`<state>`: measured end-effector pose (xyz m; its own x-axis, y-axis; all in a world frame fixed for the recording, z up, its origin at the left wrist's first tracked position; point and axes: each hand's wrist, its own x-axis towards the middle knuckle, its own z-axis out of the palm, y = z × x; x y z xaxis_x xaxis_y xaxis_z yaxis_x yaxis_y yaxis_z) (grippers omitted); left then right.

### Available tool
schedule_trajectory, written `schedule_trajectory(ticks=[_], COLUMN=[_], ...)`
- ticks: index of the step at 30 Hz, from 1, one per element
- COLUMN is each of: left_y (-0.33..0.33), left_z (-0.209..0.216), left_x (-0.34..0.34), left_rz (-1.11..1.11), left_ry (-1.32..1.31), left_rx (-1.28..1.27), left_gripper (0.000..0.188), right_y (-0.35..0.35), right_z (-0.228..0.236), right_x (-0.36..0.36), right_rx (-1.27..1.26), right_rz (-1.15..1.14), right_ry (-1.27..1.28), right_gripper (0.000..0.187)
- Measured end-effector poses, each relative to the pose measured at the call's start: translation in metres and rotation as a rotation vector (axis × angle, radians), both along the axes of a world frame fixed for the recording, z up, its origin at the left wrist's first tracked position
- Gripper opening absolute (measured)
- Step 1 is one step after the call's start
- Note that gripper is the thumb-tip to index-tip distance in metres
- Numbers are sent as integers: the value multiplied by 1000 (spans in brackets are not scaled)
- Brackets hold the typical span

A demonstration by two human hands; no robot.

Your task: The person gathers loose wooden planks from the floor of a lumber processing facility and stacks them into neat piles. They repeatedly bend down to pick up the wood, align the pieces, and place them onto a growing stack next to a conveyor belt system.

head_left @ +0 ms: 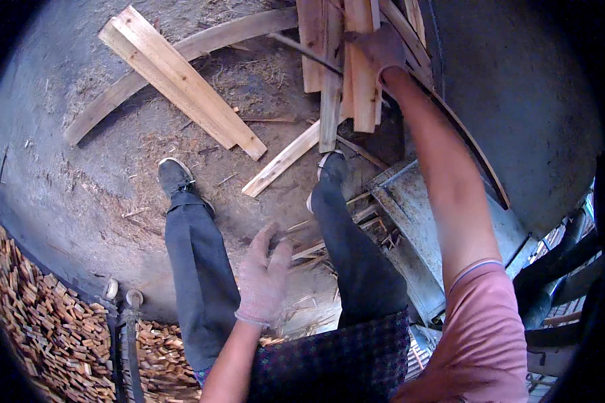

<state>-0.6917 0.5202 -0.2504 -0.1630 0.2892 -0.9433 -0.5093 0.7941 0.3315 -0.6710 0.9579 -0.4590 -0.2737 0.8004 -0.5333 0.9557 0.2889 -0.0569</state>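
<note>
My right hand (383,50), in a glove, reaches far forward to a bunch of wooden boards standing close together at the top. Its fingers wrap over a pale wooden board (364,91); the fingertips are partly in shadow. Beside that lies a greyer board (331,101), its lower end by my right shoe. A thin dark stick (306,52) slants across these boards. Held low between my knees, my left hand (265,282) wears a pale knit glove. Its fingers are apart and nothing is in it.
Two overlapping planks (181,84) lie at the left across a long curved wooden strip (138,80). A short board (282,158) slants between my feet. A metal-topped box (420,208) stands at my right. Stacked wood pieces (47,309) fill the lower left.
</note>
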Motion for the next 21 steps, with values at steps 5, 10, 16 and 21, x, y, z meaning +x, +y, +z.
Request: schedule_trajectory(ticks=[5, 10, 16, 21], left_y=[-5, 0, 0, 10], left_z=[-11, -13, -12, -7], left_x=[15, 3, 8, 3], left_rz=[58, -58, 152, 195], left_ry=[-39, 69, -96, -91], left_rx=[4, 10, -4, -16], left_gripper=[45, 46, 48, 45], right_y=[-57, -91, -157, -246], right_z=[0, -22, -53, -11], right_x=[36, 26, 39, -40], right_rx=[-61, -26, -141, -514], right_rz=[-74, -251, -235, -179], right_ry=[84, 225, 460, 390], right_gripper=[74, 73, 34, 54])
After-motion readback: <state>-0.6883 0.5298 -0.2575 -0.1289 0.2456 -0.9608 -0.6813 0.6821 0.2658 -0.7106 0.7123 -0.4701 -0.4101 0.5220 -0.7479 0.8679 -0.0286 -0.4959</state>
